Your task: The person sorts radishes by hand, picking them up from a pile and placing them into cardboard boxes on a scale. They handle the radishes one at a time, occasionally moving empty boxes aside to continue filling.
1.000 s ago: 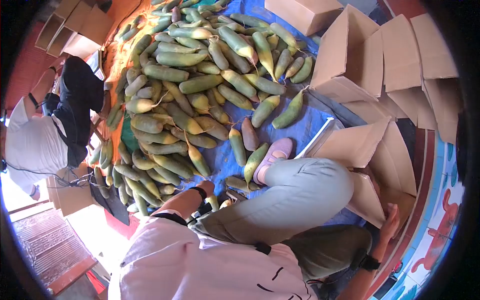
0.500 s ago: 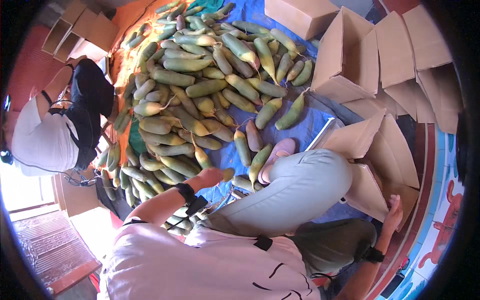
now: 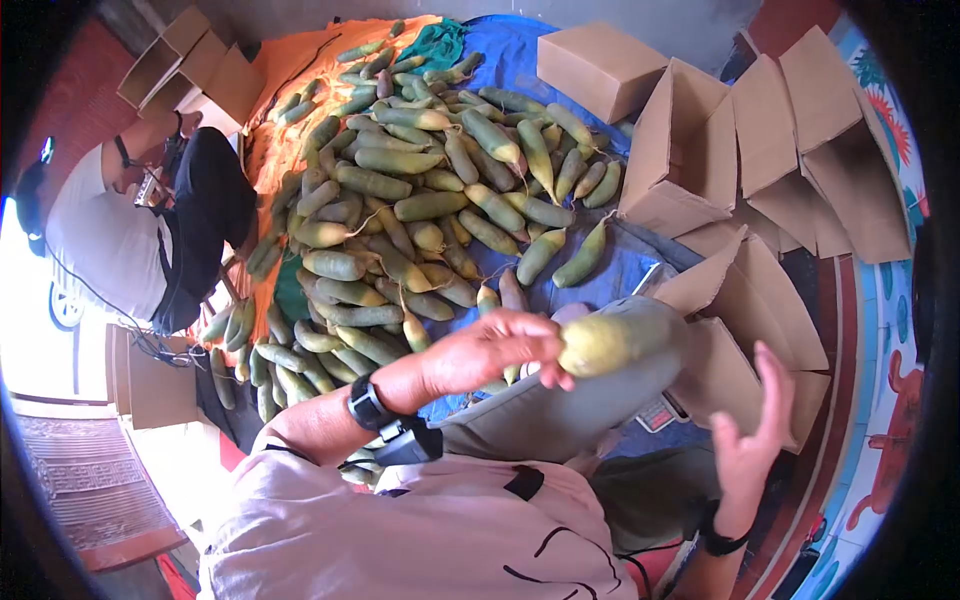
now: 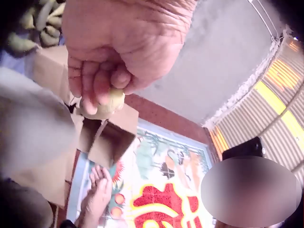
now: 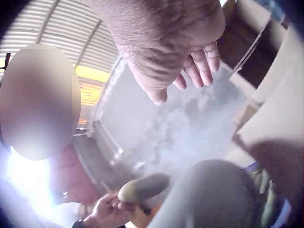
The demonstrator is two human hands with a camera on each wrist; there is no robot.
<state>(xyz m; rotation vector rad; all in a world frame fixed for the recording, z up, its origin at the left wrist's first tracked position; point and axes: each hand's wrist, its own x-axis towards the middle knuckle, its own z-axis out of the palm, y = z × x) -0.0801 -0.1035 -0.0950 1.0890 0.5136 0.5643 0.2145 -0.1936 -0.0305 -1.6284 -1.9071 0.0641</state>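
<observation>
My left hand (image 3: 490, 350) grips a thick green radish (image 3: 620, 343) by its pale yellowish end. Raised over the bent knee, the radish points to the right. In the left wrist view, the curled fingers hide much of the radish (image 4: 113, 103). My right hand (image 3: 748, 440) is held up with fingers spread, beside the open cardboard box (image 3: 715, 370); nothing is in it. The right wrist view shows the same radish (image 5: 151, 186) low down, apart from this hand. A large heap of green radishes (image 3: 420, 210) lies in front of me.
Blue sheeting (image 3: 600, 290) and an orange cloth (image 3: 290, 75) lie under the heap. More open cardboard boxes (image 3: 680, 150) stand at the right. Another person (image 3: 120, 230) sits at the left. A calculator (image 3: 657, 413) is by the knee.
The left hand has lifted the radish from the floor by the heap and carried it right, over the knee. The right hand has come off the box and risen.
</observation>
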